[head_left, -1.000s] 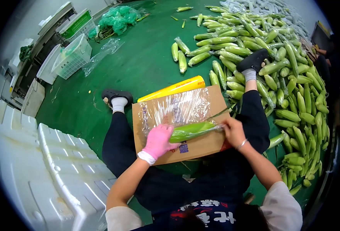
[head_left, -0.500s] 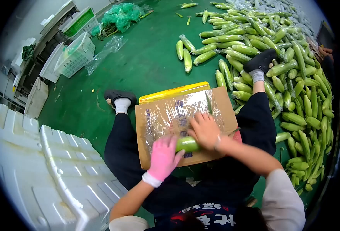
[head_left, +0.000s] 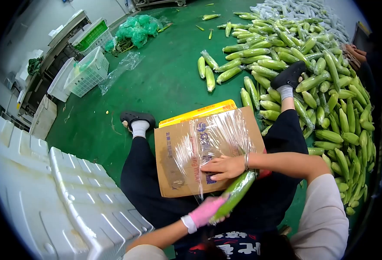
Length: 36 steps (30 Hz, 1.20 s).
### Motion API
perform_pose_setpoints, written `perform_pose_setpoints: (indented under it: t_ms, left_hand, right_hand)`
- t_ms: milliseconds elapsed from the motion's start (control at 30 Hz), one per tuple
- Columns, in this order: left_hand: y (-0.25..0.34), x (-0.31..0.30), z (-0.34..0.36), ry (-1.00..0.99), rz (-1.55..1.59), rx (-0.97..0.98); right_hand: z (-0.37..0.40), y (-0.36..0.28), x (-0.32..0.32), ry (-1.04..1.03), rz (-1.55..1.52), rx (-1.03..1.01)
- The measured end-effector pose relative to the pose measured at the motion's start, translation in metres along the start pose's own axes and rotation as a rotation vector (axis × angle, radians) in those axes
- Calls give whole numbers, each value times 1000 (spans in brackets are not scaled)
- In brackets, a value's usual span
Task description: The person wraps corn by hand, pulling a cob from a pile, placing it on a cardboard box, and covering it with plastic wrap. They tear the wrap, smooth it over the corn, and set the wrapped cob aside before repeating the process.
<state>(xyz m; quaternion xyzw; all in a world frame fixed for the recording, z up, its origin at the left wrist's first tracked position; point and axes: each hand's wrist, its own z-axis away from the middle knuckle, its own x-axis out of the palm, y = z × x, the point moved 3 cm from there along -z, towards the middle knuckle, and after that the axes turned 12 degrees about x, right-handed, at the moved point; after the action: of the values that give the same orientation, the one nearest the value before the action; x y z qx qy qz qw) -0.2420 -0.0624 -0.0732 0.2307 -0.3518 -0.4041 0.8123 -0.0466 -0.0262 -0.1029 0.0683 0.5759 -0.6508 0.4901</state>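
Observation:
My left hand, in a pink glove, grips the lower end of a green ear of corn in its husk, with shiny plastic film about it. The ear slants up to the right, over the near right edge of a cardboard sheet on my lap. My bare right hand lies with fingers stretched out on the clear plastic film that covers the cardboard, its wrist above the ear's far end. A yellow box sits behind the cardboard.
A big pile of corn, partly film-wrapped, spreads over the green floor at the right. White foam boxes stand at the left, plastic crates farther back. Green netting lies at the back. Another person's hand shows at the far right.
The ear of corn has come from the cardboard toward my body and now slants. My left hand moved down and right with it; my right hand has flattened on the film.

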Motion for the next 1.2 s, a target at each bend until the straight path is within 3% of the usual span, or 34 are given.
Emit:
perform_pose_setpoints:
  t_ms: [67, 100, 133, 167, 200, 267, 300, 400, 467, 500, 533, 567, 600, 633, 667, 700, 733, 767, 800, 833, 867, 933, 967, 1000, 1033, 1100, 1133, 1200]
  left_hand:
    - [-38, 23, 17, -99, 353, -105]
    - [-94, 19, 12, -43, 280, -58]
    - [-118, 11, 16, -198, 229, -89]
    - [-112, 14, 27, -356, 173, -108]
    - [-108, 12, 36, -453, 152, -256]
    - [-60, 20, 53, -467, 17, 35]
    - [-83, -5, 40, -376, -285, -14]
    - [1, -6, 56, -60, -322, -22]
    - [40, -6, 46, 165, -451, 124]
    - [44, -8, 32, 236, -401, 456]
    - [59, 2, 25, 347, -244, 538]
    - [78, 10, 17, 435, -340, 721]
    - [94, 17, 10, 532, -420, 907]
    - [99, 28, -4, 659, 25, 1041]
    - [104, 36, -20, 704, 92, 1146]
    - [115, 54, -42, 598, 259, 1083]
    - [125, 74, -63, 496, 421, 1013]
    - [122, 77, -105, 415, 183, 1044]
    - [118, 80, -145, 338, -46, 1063]
    - [132, 96, -161, 248, 14, 1048]
    - [151, 105, -174, 169, 73, 1029]
    - [175, 73, -169, 115, -227, 1104]
    - [185, 46, -155, 231, -273, 1092]
    - [192, 17, -134, 344, -326, 1075]
    - [192, -13, -107, 534, -279, 1051]
    - [173, -83, -62, 861, -343, 1046]
    - [150, -118, -43, 1001, -454, 1056]
    - [113, -138, -4, 1064, -600, 878]
  right_hand:
    - [7, 4, 14, 248, 69, -101]
    - [8, 4, 14, 282, 39, -86]
    - [10, 3, 13, 309, 5, -71]
    - [13, 1, 12, 310, -3, -75]
    - [17, -1, 13, 328, -69, -75]
    - [39, -10, 12, 347, -122, -72]
    - [60, -15, 12, 356, -351, -41]
    - [136, -15, 45, 249, -1009, 126]
    - [168, -52, 55, 705, -798, 288]
    - [175, -55, 73, 710, -858, 436]
    - [182, -55, 84, 725, -919, 584]
    - [188, -65, 81, 632, -1045, 691]
    - [190, -61, 90, 633, -947, 699]
    - [188, -57, 94, 592, -1000, 672]
    - [182, -55, 93, 545, -1055, 637]
    - [179, -53, 79, 526, -1157, 635]
    - [176, -52, 54, 687, -1339, 548]
    - [178, -34, 36, 538, -1500, 749]
    - [176, -16, 10, 671, -1540, 702]
    - [176, 25, -9, 780, -1622, 624]
    - [183, 50, -49, 963, -1605, 698]
    - [217, 144, -118, 1206, -1372, 794]
    - [237, 190, -157, 1363, -1326, 848]
    - [268, 252, -199, 1400, -978, 731]
    - [304, 257, -242, 1339, -968, 888]
    - [318, 279, -277, 1659, -1038, 450]
    - [301, 239, -275, 1915, -848, 577]
    - [235, 219, -220, 1502, -164, 659]
